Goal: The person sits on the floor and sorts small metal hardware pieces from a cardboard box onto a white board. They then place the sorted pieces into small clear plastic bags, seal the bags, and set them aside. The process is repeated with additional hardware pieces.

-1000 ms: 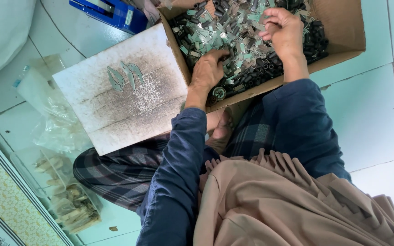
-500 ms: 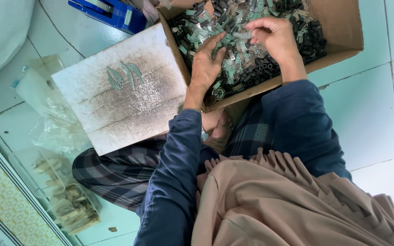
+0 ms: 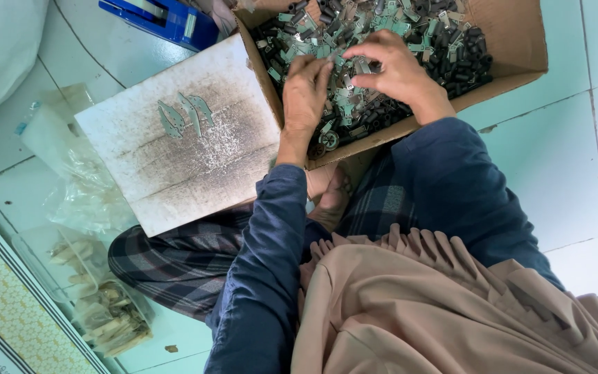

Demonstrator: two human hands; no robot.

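Hands have drawn closer together since the earlier frames: a second ago the right hand [image 3: 399, 73] was raised toward the far wall of the open brown cardboard box [image 3: 513, 41], and it now lies lower, over the middle of the heap of small teal and dark metal zipper parts [image 3: 451, 48], close to the left hand [image 3: 307, 93]. The left hand has shifted only slightly. It reaches over the near box wall, palm down, wrist straight, its fingers curled into the parts; whether its grip pinches a piece I cannot tell. The right hand comes in from the side with the wrist bent, thumb and forefinger pressed together on something small among the parts, too small to make out. Both arms wear dark blue sleeves [image 3: 264, 277]. The box rests on the pale green tiled floor [image 3: 576, 173]. Beside it lies a worn white board [image 3: 188, 166] with a few teal leaf-shaped pieces [image 3: 185, 114] on it. A blue box [image 3: 167, 21] sits beyond the board, and clear plastic bags [image 3: 84, 201] lie at its other side.
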